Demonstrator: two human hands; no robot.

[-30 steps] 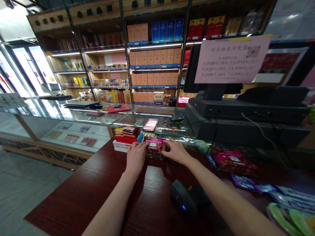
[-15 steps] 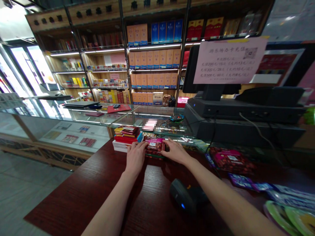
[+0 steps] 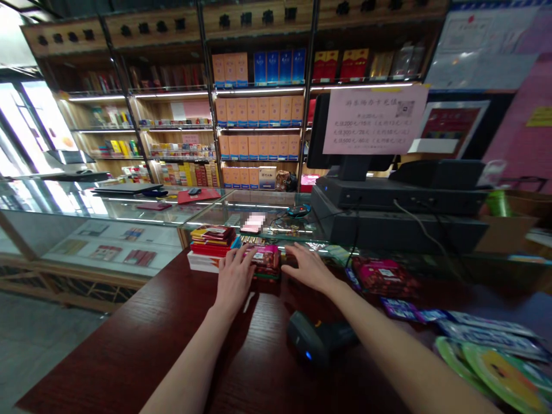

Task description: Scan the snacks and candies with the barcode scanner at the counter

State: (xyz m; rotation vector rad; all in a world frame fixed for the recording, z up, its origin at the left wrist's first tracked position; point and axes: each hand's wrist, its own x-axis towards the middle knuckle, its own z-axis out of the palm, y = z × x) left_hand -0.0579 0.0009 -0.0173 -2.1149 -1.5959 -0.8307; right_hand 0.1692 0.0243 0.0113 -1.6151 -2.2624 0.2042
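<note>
A small stack of pink-red snack packets (image 3: 266, 258) lies at the far edge of the dark wooden counter (image 3: 142, 345). My left hand (image 3: 234, 278) rests flat against the stack's left side, fingers on its top edge. On the other side, my right hand (image 3: 307, 267) presses against the stack, fingers spread. Both hands clasp the stack between them. Just to the left stands a taller pile of red and yellow flat boxes (image 3: 212, 242).
A black barcode scanner (image 3: 311, 342) lies near my right forearm. More pink packets (image 3: 382, 275), purple wrappers (image 3: 407, 312) and green discs (image 3: 495, 368) lie to the right. A black till with a monitor (image 3: 388, 213) stands behind. Glass display cases (image 3: 129, 230) run left.
The view has shifted, so everything sits slightly further left. Both hands stay pressed on the packet stack, the right hand's fingers a bit more spread.
</note>
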